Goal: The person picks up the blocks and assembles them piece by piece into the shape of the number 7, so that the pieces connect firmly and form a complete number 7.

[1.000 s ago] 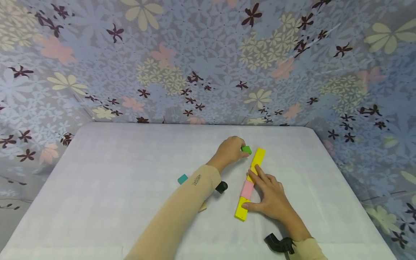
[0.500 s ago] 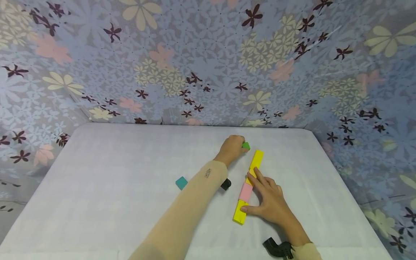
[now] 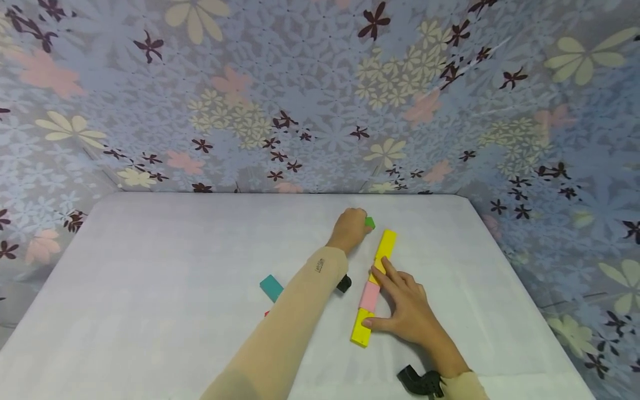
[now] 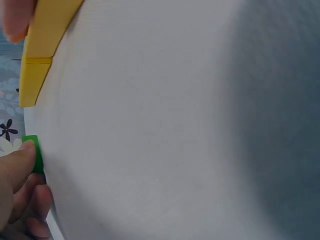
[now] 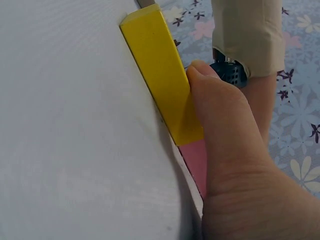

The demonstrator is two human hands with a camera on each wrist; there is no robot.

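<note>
Here now, grips the green block [image 3: 370,222] in the left hand [image 3: 347,229], out near the table's [image 3: 190,250] far edge, pinching it between thumb and fingers. Leaves a green end in sight past them, and shows the thumb laid on it in the left wrist view. Sits beside the far yellow [image 3: 387,243], a little to its left, close but not touching.

And across to the right hand [image 3: 407,308]! Spreads wide along the row [image 3: 369,300], clasping nothing, just laid on with fingers long and apart. Touches the middle yellow [image 4: 52,30] with the fingertips, and down the other end meets the near yellow [image 3: 360,333] with the thumb. Spans the pink block [image 5: 195,162] in between.

Runs far to near: yellow, yellow, pink, yellow, all end to end, slanting rightward toward the far edge. Shows a thin seam between the two farther yellows.

Off to the left, spot a teal block [image 3: 271,286] on the table, part hidden by the left sleeve [image 3: 280,322]. Glimpse a scrap of red [image 3: 267,314] at that sleeve's edge, too covered to name. Note a black piece [image 3: 344,284] by the left cuff, and a curved black piece [image 3: 417,381] beside the right sleeve [image 3: 465,386]. Behind it all, see a flowered backdrop [image 3: 320,72].
</note>
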